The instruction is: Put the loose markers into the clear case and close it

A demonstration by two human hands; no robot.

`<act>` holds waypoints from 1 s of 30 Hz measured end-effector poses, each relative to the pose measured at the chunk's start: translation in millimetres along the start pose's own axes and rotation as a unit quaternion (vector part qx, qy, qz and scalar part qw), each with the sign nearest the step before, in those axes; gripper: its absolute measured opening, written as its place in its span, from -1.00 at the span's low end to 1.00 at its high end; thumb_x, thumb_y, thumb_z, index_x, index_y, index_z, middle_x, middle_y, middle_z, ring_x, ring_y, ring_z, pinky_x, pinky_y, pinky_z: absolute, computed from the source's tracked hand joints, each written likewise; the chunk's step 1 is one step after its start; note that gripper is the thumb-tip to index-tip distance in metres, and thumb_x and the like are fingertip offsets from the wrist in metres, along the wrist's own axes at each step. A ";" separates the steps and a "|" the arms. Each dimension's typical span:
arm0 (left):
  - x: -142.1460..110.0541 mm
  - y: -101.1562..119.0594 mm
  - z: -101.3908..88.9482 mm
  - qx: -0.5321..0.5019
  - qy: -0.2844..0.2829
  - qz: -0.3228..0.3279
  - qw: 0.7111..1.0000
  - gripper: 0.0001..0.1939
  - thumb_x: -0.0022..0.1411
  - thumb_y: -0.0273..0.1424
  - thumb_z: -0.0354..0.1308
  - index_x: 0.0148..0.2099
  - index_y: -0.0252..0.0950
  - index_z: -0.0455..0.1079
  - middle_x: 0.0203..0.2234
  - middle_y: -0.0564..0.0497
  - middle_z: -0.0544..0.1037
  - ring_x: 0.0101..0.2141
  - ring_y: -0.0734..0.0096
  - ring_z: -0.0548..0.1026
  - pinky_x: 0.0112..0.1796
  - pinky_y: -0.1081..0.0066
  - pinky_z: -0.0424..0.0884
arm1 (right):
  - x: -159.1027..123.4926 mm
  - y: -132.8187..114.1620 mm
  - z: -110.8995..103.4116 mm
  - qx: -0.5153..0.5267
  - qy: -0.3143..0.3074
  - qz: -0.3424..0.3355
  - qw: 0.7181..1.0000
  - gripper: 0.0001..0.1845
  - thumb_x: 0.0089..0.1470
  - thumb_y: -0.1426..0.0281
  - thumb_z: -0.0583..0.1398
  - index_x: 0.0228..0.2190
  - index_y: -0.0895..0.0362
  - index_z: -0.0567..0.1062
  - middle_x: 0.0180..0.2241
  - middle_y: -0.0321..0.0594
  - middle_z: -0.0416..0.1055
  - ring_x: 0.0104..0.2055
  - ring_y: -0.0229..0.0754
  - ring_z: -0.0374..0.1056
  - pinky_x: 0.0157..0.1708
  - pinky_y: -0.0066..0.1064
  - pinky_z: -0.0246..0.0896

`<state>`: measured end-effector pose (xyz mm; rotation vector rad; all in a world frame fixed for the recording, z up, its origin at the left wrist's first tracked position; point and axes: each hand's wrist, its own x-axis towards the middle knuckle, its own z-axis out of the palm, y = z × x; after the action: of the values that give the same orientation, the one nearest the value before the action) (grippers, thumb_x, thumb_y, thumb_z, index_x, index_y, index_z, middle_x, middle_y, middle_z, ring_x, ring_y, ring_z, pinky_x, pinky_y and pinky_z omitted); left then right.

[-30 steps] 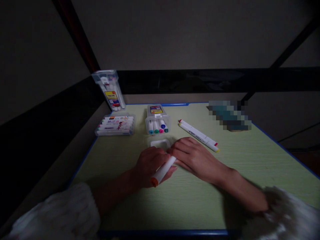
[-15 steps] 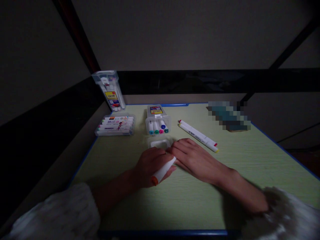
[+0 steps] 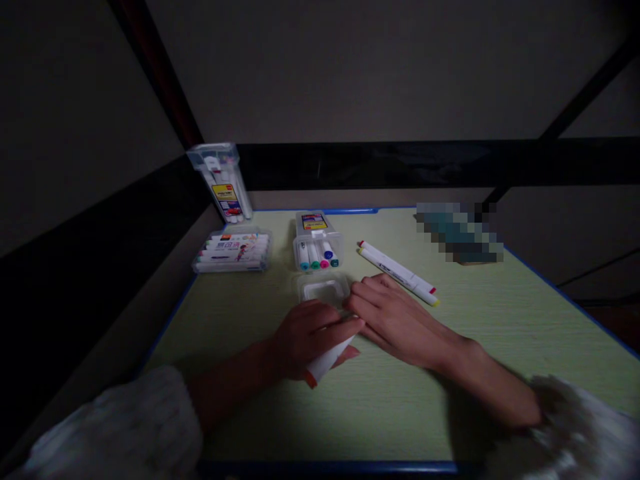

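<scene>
My left hand (image 3: 305, 340) is closed around a white marker (image 3: 330, 359) with an orange-red end pointing toward me. The marker slants away, and its far end disappears between my hands. My right hand (image 3: 390, 317) lies against the left fingertips, its fingers curled; what they grip is hidden. Just beyond the hands is a clear plastic lid (image 3: 324, 289). Behind it a clear marker case (image 3: 317, 240) lies with its open end toward me, showing several coloured marker ends. To the right, a red-ended marker (image 3: 397, 267) and a yellow-ended marker (image 3: 393, 273) lie side by side.
An upright clear case of markers (image 3: 225, 187) stands at the back left corner. In front of it lies a flat clear box of markers (image 3: 234, 252). A blurred-out flat object (image 3: 457, 233) rests at the back right. The pale table (image 3: 370, 413) has blue edges.
The marker's orange-red end has dipped slightly toward me and my left fingers have shifted over its barrel. My right hand stays nearly in place. The view has shifted slightly.
</scene>
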<state>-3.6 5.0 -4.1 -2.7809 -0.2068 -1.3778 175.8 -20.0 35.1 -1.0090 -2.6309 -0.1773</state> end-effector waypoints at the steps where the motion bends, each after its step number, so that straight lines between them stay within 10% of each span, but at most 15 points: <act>1: 0.0 0.3 0.0 0.003 -0.008 0.006 1.000 -0.75 0.26 -0.34 -0.05 -0.10 -0.41 0.25 -0.57 0.07 0.33 -0.55 0.50 0.31 -0.48 0.46 0.26 | -0.2 0.4 0.0 0.003 0.001 -0.005 1.000 -0.72 0.18 0.39 -0.08 -0.48 0.16 0.31 -0.48 -0.21 0.27 -0.40 -0.18 0.13 -0.34 -0.35 -0.03; 30: 8.2 4.7 -4.8 0.017 -0.062 0.053 0.997 -0.71 0.27 -0.29 -0.06 -0.13 -0.44 0.27 -0.62 0.07 0.39 -0.54 0.48 0.41 -0.49 0.47 0.30 | -4.0 -1.8 -0.1 -0.020 0.032 -0.002 0.999 -0.69 0.12 0.42 -0.06 -0.60 0.14 0.30 -0.66 -0.28 0.30 -0.63 -0.29 0.14 -0.53 -0.41 -0.13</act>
<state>-1.8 0.7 5.5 -2.8067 -0.0833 -1.1701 177.4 -23.9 33.9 -0.9953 -2.5813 -0.2595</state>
